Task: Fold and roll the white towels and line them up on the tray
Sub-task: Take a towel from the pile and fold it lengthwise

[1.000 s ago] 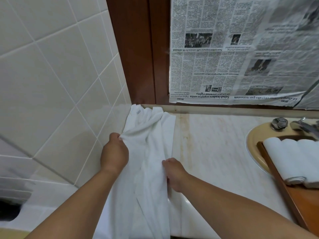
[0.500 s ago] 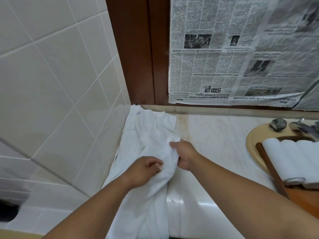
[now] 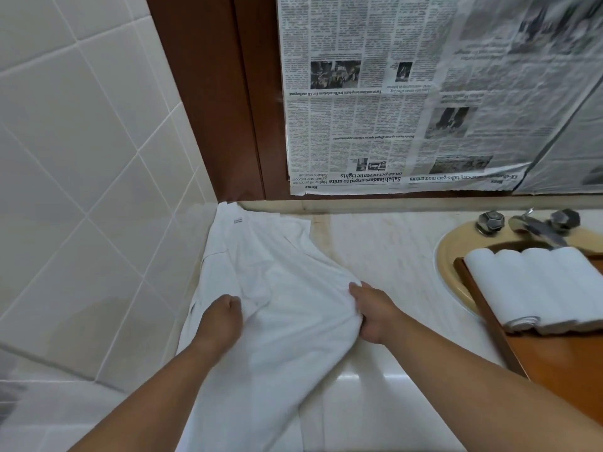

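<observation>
Compared with half a second earlier, the left hand (image 3: 222,316) and the right hand (image 3: 372,313) were set wider apart: the left hand had been drawn back from the middle of the white towel (image 3: 287,337) to its left part, and the right hand had been brought nearer along the right edge. The lengthwise pleats seen a second earlier had been spread out, so the cloth was laid flatter and broader at its far end.

The towel was gripped by both hands. The left fingers were curled into a fold of cloth, and the right fingers were closed round a bunch of the right edge.

The towel was laid on the left part of the pale tabletop (image 3: 385,256), against the tiled wall (image 3: 81,158). Its long axis ran from the far corner towards the person, and its near end passed out of view at the bottom. A small label (image 3: 238,220) was seen at the far end.

Well to the right, four rolled towels (image 3: 535,285) were lined up side by side on the wooden tray (image 3: 554,363), which was rested over the sink (image 3: 447,256).
</observation>
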